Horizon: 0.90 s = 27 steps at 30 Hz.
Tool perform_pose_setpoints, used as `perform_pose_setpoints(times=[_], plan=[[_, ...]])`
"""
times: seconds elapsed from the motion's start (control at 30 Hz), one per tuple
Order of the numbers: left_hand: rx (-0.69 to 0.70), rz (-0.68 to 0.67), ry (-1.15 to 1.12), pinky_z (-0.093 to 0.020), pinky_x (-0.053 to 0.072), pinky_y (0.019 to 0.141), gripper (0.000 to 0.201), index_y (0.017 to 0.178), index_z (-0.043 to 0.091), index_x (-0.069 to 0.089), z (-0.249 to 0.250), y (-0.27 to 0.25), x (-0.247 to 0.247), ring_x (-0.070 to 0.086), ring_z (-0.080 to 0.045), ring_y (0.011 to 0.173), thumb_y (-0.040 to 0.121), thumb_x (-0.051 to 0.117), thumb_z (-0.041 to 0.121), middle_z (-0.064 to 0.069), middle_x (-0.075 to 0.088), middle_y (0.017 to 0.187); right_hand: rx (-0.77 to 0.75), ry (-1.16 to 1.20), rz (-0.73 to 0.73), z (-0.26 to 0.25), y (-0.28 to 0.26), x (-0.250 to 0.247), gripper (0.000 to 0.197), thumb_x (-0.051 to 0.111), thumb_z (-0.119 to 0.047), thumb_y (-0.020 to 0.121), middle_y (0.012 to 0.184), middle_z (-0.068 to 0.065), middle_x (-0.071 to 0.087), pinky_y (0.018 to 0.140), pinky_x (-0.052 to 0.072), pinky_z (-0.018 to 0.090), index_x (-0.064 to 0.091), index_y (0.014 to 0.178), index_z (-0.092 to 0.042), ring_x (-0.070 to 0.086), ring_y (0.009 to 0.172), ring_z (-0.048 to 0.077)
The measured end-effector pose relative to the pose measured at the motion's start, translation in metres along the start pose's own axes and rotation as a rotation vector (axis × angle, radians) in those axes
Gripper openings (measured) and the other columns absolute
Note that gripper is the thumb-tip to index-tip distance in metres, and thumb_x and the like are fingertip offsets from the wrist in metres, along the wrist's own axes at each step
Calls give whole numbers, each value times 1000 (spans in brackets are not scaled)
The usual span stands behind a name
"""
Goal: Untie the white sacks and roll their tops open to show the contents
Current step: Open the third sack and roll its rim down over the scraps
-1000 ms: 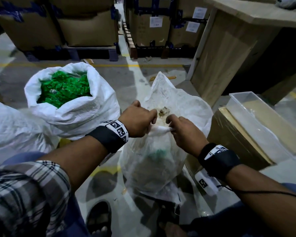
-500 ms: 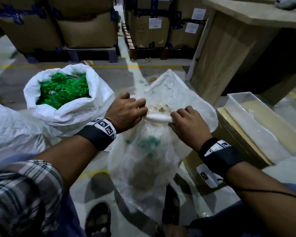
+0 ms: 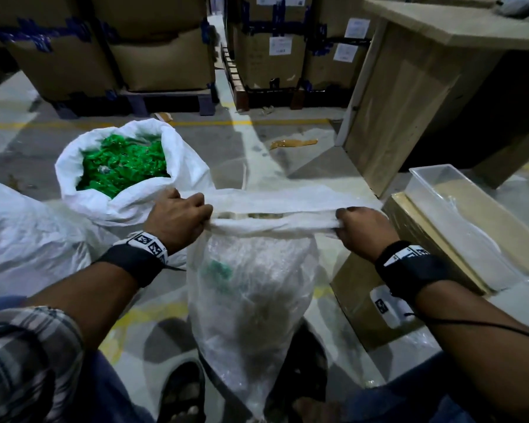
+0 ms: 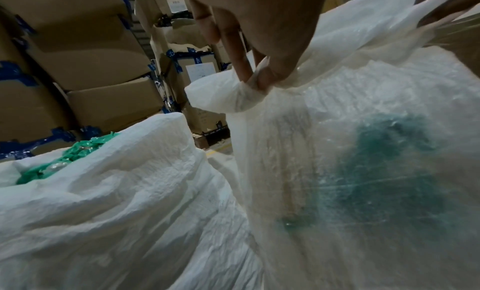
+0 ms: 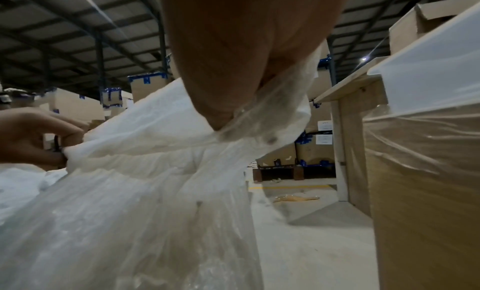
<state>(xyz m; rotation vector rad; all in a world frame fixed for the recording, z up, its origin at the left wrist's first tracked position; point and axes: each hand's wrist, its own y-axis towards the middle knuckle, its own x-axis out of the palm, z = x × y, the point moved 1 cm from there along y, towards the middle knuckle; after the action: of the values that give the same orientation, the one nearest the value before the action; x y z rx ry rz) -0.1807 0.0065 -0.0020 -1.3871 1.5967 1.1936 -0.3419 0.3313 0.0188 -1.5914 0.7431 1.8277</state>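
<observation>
Between both hands: translucent sack (image 3: 251, 300), rolled rim pulled taut. Left hand (image 3: 177, 219) and right hand (image 3: 364, 228) apart, each fisted on rim. Beyond left hand: open white sack (image 3: 129, 206) showing green pieces (image 3: 119, 163).

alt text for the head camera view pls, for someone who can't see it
Two hands, left hand and right hand, grip the rolled top of a translucent white sack and stretch it wide. Behind on the left, an open white sack shows green contents.
</observation>
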Motion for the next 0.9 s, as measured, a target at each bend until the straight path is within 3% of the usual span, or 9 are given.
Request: perform_pose_setpoints(times=[0.13, 0.27, 0.33, 0.43, 0.53, 0.63, 0.7, 0.8, 0.9], plan=[[-17, -132, -46, -36, 43, 73, 12, 78, 24, 64, 0, -1, -5, 62, -30, 61, 66, 67, 20, 2, 64, 91, -172, 23, -30, -33, -11, -15, 40, 60, -41, 87, 118, 8, 64, 87, 51, 37, 60, 116, -15, 59, 111, 30], [32, -228, -72, -30, 40, 73, 14, 78, 30, 65, 10, 1, -17, 63, -25, 66, 63, 64, 30, 10, 62, 105, -415, 206, 362, -71, -29, -44, 39, 62, -41, 90, 112, 4, 66, 75, 53, 36, 65, 121, -17, 62, 99, 27], [71, -260, -76, -30, 38, 73, 15, 79, 31, 66, 18, 2, -21, 63, -24, 67, 64, 64, 32, 10, 61, 106, -401, 228, 485, -80, -28, -52, 49, 65, -41, 90, 117, 6, 59, 74, 50, 36, 58, 131, -16, 57, 99, 26], [107, -299, -99, -30, 36, 74, 17, 83, 32, 66, 26, 5, -28, 62, -23, 70, 67, 62, 31, 10, 59, 109, -267, 21, 304, -79, -14, -54, 57, 67, -46, 87, 131, 6, 53, 85, 47, 41, 54, 135, -18, 50, 110, 30], [126, -354, -124, -28, 39, 72, 16, 85, 33, 63, 29, 3, -33, 61, -23, 72, 70, 62, 29, 10, 57, 110, -193, -99, 127, -74, -4, -44, 27, 55, -36, 97, 117, 4, 64, 87, 44, 40, 66, 115, -19, 50, 110, 30], [117, -406, -247, -27, 39, 63, 26, 90, 38, 63, 27, 0, -39, 62, -21, 80, 67, 61, 26, 13, 56, 109, -90, 284, 178, -65, 4, -41, 21, 57, -31, 97, 81, 5, 67, 70, 45, 38, 67, 91, -14, 58, 85, 30], [92, -377, -358, -25, 38, 62, 35, 97, 42, 63, 24, 2, -52, 62, -15, 86, 65, 57, 28, 16, 58, 105, -11, 549, 147, -57, 11, -44, 20, 63, -32, 93, 68, -3, 65, 63, 40, 33, 65, 80, -17, 59, 72, 21], [49, -144, -451, -26, 40, 63, 32, 109, 39, 60, 24, 8, -73, 63, -15, 88, 77, 58, 36, 14, 58, 108, 122, 884, 76, -49, 15, -50, 16, 72, -34, 89, 63, -5, 70, 56, 42, 24, 64, 93, -20, 62, 60, 5], [-28, 50, -467, -32, 48, 68, 39, 123, 32, 53, 34, 15, -81, 62, -22, 89, 89, 58, 52, 4, 48, 124, 246, 1254, -53, -45, 19, -52, 13, 74, -21, 89, 57, -6, 61, 41, 34, 18, 62, 91, -16, 50, 44, 4]])
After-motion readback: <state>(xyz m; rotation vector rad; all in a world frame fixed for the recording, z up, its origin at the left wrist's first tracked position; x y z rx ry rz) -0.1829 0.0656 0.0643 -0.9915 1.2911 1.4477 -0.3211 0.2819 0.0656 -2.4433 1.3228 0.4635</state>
